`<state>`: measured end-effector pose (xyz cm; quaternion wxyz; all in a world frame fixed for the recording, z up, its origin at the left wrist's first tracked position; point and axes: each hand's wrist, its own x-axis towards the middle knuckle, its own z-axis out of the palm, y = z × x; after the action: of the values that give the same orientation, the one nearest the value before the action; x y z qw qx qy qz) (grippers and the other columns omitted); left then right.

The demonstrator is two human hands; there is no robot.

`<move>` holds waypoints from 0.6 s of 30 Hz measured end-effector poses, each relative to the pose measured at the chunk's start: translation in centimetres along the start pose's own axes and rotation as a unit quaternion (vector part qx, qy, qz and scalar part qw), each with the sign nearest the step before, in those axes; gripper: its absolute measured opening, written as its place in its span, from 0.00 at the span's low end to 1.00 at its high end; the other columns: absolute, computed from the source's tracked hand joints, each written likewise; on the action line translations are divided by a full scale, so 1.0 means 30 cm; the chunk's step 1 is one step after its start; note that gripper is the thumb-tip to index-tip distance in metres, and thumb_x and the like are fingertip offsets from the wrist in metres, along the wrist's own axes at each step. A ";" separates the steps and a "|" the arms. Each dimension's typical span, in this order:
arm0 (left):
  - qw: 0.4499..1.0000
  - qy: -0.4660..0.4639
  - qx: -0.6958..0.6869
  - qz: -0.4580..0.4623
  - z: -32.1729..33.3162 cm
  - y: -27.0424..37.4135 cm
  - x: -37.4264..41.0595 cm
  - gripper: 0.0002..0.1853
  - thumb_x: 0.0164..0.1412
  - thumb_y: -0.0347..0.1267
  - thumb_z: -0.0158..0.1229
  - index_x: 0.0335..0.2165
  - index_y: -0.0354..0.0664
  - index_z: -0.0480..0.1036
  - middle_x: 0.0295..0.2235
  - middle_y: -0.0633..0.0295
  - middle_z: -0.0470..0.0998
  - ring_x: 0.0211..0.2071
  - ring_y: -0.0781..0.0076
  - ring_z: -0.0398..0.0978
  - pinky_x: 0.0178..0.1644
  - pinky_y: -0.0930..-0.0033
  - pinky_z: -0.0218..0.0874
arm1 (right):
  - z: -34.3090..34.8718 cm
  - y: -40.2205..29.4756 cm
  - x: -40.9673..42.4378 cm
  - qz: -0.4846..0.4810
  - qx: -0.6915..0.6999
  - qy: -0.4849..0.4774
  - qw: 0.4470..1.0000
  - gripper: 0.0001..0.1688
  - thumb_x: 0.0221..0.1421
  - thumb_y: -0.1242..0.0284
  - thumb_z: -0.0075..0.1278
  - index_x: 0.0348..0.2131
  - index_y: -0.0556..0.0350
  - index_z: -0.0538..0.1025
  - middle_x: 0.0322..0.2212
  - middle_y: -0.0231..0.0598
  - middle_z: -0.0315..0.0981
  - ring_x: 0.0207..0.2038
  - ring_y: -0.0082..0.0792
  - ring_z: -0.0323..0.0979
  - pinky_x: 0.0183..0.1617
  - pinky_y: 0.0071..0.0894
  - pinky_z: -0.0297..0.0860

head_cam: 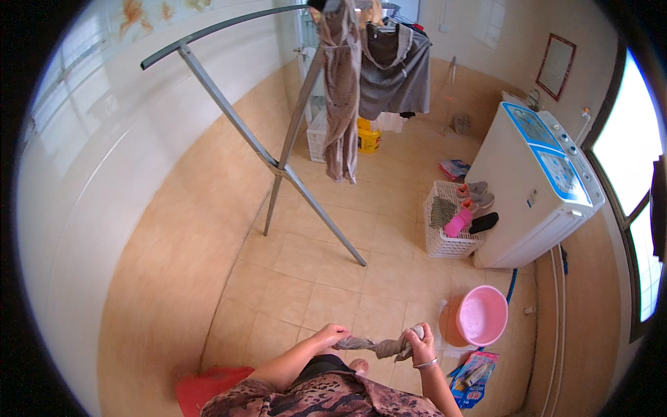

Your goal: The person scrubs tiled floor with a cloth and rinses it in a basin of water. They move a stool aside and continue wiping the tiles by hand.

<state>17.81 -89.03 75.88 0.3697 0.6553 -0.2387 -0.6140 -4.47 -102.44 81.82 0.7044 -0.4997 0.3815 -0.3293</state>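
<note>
A twisted grey cloth [388,348] stretches between my two hands, low in the head view. My left hand [332,336] grips its thin end. Around its thicker, bunched end my right hand [420,345] is closed, with a pale rounded bit showing at the top of the fist. The cloth hangs in the air in front of my body, above the tiled floor. To the right of my right hand, a pink plastic basin [482,316] stands on the floor.
A metal folding drying rack [281,168] holds hanging clothes [394,73] ahead. At right stand a twin-tub washing machine [521,182] and a white plastic basket [453,247] with shoes on it. Plastic packets [473,380] lie below the basin; a red object [208,388] is at lower left.
</note>
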 end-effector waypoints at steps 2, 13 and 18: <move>1.000 0.019 -0.015 0.004 -0.024 -0.010 -0.025 0.12 0.53 0.37 0.51 0.29 0.39 0.73 0.22 0.68 0.72 0.22 0.81 0.67 0.25 0.77 0.61 | 0.054 -0.022 0.006 0.029 0.009 -0.027 0.999 0.11 0.45 0.74 0.51 0.27 0.56 0.64 0.16 0.30 0.66 0.18 0.18 0.63 0.21 0.18 0.62; 0.979 0.149 -0.113 0.076 -0.550 0.033 -0.015 0.13 0.53 0.37 0.50 0.30 0.38 0.73 0.25 0.68 0.73 0.25 0.83 0.67 0.27 0.80 0.58 | 0.421 -0.116 0.240 0.046 -0.159 -0.142 0.976 0.09 0.43 0.70 0.53 0.24 0.56 0.70 0.14 0.26 0.64 0.17 0.16 0.62 0.19 0.18 0.60; 0.962 0.181 -0.064 0.194 -0.942 0.208 -0.017 0.12 0.51 0.31 0.52 0.35 0.36 0.70 0.28 0.66 0.72 0.28 0.81 0.68 0.32 0.79 0.60 | 0.711 -0.118 0.418 0.011 -0.199 -0.158 0.967 0.11 0.42 0.69 0.55 0.26 0.56 0.71 0.15 0.26 0.65 0.17 0.16 0.62 0.19 0.18 0.60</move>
<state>46.35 -87.07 80.29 0.5594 0.6717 -0.2507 -0.4159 19.90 -104.39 87.07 0.6461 -0.6711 0.3287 -0.1556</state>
